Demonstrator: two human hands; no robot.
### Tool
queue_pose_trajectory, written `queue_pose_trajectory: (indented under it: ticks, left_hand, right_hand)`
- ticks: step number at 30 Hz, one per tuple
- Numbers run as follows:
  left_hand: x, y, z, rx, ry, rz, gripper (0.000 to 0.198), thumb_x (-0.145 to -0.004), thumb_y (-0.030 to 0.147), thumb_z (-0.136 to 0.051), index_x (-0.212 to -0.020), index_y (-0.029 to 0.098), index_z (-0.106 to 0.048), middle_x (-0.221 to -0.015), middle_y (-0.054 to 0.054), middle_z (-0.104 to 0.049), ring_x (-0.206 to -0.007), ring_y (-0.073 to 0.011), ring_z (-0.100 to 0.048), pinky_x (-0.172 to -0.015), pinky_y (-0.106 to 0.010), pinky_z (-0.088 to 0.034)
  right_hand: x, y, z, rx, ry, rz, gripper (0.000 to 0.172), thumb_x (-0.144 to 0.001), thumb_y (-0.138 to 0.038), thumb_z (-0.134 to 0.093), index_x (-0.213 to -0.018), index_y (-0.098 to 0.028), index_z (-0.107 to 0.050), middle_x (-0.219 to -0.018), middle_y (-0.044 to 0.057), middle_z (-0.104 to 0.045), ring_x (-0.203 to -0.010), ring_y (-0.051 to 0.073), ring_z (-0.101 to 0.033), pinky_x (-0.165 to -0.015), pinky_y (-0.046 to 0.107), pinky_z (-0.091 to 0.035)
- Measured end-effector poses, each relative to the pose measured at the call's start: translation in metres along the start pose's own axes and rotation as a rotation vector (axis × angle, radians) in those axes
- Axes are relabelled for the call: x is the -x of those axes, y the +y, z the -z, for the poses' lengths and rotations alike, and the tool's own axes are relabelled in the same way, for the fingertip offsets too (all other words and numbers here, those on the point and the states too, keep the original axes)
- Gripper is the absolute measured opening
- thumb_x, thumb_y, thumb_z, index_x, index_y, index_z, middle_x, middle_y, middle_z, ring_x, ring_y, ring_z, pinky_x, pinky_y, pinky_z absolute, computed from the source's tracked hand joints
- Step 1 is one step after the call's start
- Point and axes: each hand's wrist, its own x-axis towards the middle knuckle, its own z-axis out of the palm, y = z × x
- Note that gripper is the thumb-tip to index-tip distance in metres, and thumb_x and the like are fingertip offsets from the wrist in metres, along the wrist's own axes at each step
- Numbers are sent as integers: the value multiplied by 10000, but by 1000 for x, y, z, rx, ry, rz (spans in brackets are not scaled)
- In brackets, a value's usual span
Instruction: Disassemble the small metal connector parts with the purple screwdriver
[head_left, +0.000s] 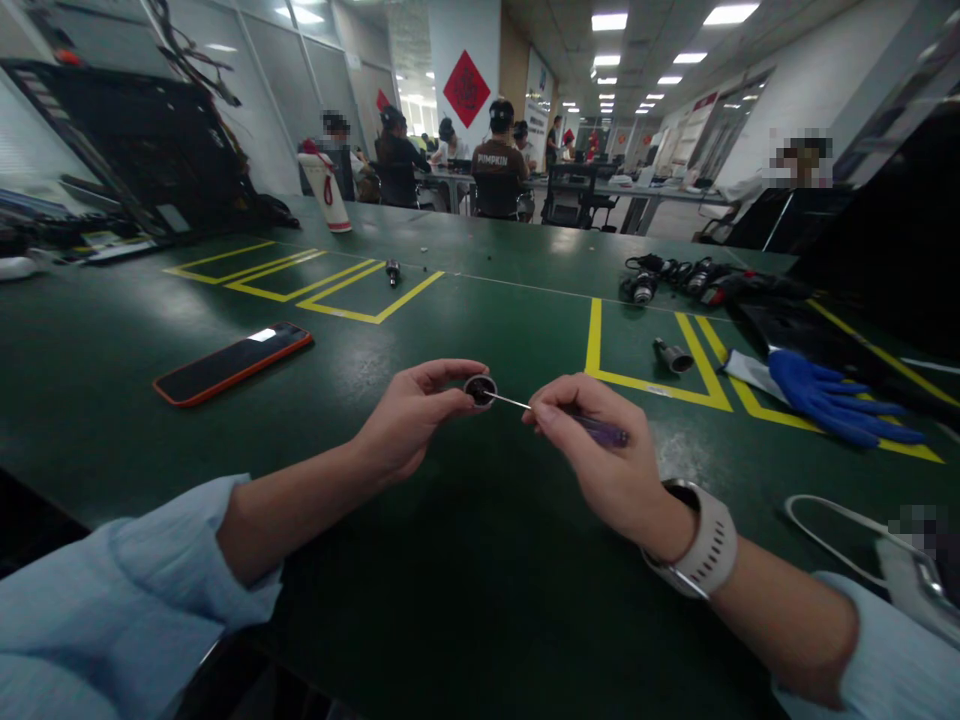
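Observation:
Between thumb and fingers, my left hand (416, 415) pinches a small round metal connector part (480, 390), its dark open face turned toward me. My right hand (600, 440) is wrapped round the purple handle of a thin screwdriver (604, 430). The shaft points left, and its tip reaches the inside of the round part; the exact contact is too small to tell. Both hands are above the green table (450, 580). Inside the yellow tape frame to the right lies another metal connector piece (673, 356). A smaller metal piece (393, 272) sits within a frame at the left back.
A phone in an orange case (234, 365) lies to the left. At right are blue gloves (832, 395), black cabled connectors (675, 280) and a white cable (817, 500). A white cup (326, 188) stands at the back. Several people sit at desks beyond.

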Motion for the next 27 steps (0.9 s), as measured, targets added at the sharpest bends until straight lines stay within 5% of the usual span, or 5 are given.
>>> queue_pose_trajectory:
  ticks: [11, 20, 27]
  left_hand:
    - [2, -4, -1, -76, 10, -82, 266, -566, 104, -715, -829, 140, -696, -883, -50, -716, -812, -177, -642, -766, -315, -500]
    - [2, -5, -2, -106, 7, -122, 167, -600, 89, -697, -760, 139, -693, -910, -58, -718, -834, -191, -653, -716, -308, -532]
    - [3, -7, -2, -94, -9, -121, 137, -606, 111, -700, -737, 145, -689, -905, -55, -718, -812, -190, -658, -712, -321, -542]
  right_hand:
    - [6, -6, -9, 325, -215, 297, 86, -839, -92, -481, -804, -113, -557, -757, 73, -588, -697, 160, -516, -654, 323, -431]
    - [8, -15, -7, 382, -248, 399, 98, -828, -92, -476, -789, -101, -566, -744, 101, -615, -694, 178, -534, -640, 333, -440]
    - [9, -14, -10, 407, -236, 340, 101, -843, -119, -452, -804, -149, -541, -757, 80, -615, -709, 179, -540, -660, 346, -451]
